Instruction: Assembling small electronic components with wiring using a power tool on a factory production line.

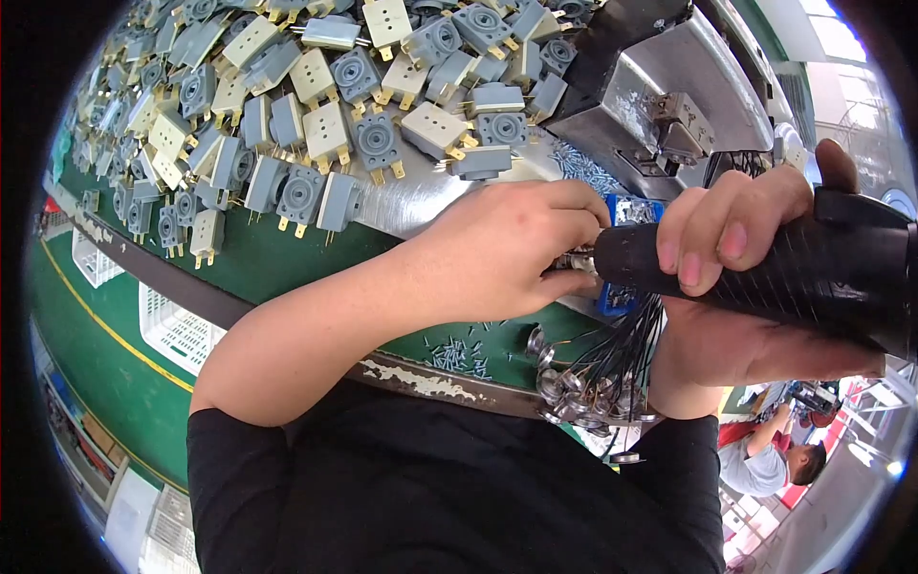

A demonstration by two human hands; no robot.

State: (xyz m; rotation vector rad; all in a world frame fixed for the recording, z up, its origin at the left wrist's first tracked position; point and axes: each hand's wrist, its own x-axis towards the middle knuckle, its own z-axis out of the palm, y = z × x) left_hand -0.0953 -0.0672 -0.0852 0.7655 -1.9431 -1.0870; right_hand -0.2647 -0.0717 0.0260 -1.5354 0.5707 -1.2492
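My right hand [732, 230] is wrapped round a thick black power screwdriver [803, 282], its nose pointing left. My left hand [521, 249] reaches across to that nose, thumb and fingers pinched together. Between them a small shiny metal bit [577, 260] shows, mostly hidden, and I cannot tell just what it is. Behind the two hands sits a blue holder [617, 298], partly covered by the screwdriver. Below it hangs a bundle of black wires [631, 335] with round metal discs [574, 387] on their ends, near the bench edge.
A large heap of grey and cream boxy parts [376, 143] with brass tabs covers the far left bench. Loose screws [459, 354] lie on the green bench top; more screws [583, 167] lie by a metal machine [660, 86]. White baskets [172, 325] stand beyond the edge. Another person [770, 459] is at right.
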